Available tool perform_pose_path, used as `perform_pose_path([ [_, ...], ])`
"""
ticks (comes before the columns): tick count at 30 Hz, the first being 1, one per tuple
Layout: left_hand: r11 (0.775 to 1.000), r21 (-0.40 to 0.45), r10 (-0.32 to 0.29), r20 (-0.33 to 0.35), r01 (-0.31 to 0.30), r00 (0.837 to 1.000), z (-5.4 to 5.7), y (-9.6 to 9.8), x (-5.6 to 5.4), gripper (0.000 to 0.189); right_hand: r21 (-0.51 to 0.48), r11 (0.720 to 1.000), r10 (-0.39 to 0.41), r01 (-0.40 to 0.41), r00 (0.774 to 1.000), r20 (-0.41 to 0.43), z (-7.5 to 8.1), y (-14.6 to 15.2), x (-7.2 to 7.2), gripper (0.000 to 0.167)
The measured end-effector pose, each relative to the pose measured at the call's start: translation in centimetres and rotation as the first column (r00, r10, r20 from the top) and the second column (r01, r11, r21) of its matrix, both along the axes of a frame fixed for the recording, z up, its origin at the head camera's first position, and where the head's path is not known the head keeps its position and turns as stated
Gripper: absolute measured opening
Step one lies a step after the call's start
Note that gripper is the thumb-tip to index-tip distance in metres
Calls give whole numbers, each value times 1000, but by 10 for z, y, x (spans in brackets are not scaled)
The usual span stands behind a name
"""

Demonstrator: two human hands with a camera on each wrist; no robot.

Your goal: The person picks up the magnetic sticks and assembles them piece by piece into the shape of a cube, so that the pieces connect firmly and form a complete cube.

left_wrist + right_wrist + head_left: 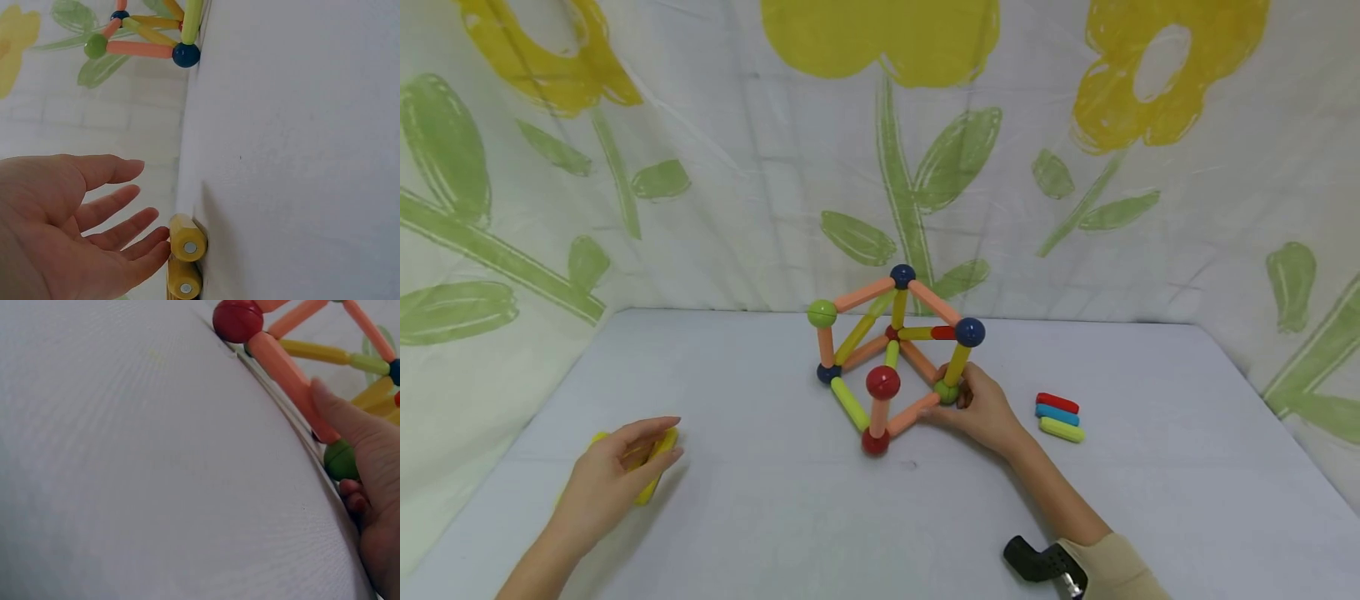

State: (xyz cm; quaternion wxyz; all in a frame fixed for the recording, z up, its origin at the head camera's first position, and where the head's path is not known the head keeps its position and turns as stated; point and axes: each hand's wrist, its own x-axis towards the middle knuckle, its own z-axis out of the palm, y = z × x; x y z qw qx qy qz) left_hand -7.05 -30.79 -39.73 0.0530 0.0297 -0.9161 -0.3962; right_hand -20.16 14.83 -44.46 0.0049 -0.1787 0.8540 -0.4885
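In the middle of the table stands a frame of magnetic building sticks and balls, with a salmon stick (914, 414), a red ball (883, 382) and a dark blue ball (970, 332) among its parts. At its lower right corner my right hand (988, 410) grips the frame by the green ball (947, 391), the thumb along the salmon stick. My left hand (606, 479) is held over yellow sticks (188, 239) at the left, its fingers loosely spread. The little finger is at or near the upper stick; contact is unclear. Nothing lies in the left palm.
To the right of the frame lie a red stick (1057, 403), a blue stick (1057, 414) and a yellow-green stick (1062, 429), side by side. A flower-printed cloth (715, 242) hangs behind the white table (760, 533). A black device (1033, 562) is at the right sleeve.
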Motion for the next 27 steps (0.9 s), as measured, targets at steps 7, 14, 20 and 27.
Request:
perform_pose_path([
  [7, 994, 107, -24, -14, 25, 1000, -6, -2, 0, 45, -13, 1000, 16, -16, 1000, -19, 0, 1, 0, 52],
  [14, 955, 248, -158, -29, 160, 987, -18, 4, -1, 44, -14, 999, 34, -34, 999, -31, 0, 2, -1, 53],
  [20, 979, 139, -163, 82, 151, 983, -18, 10, -2, 39, -13, 999, 33, -33, 999, -31, 2, 2, -1, 55],
  [27, 986, 46, -165, 65, 162, 984, -16, 14, -1, 34, -8, 999, 33, -33, 999, -37, 0, 3, -1, 55],
])
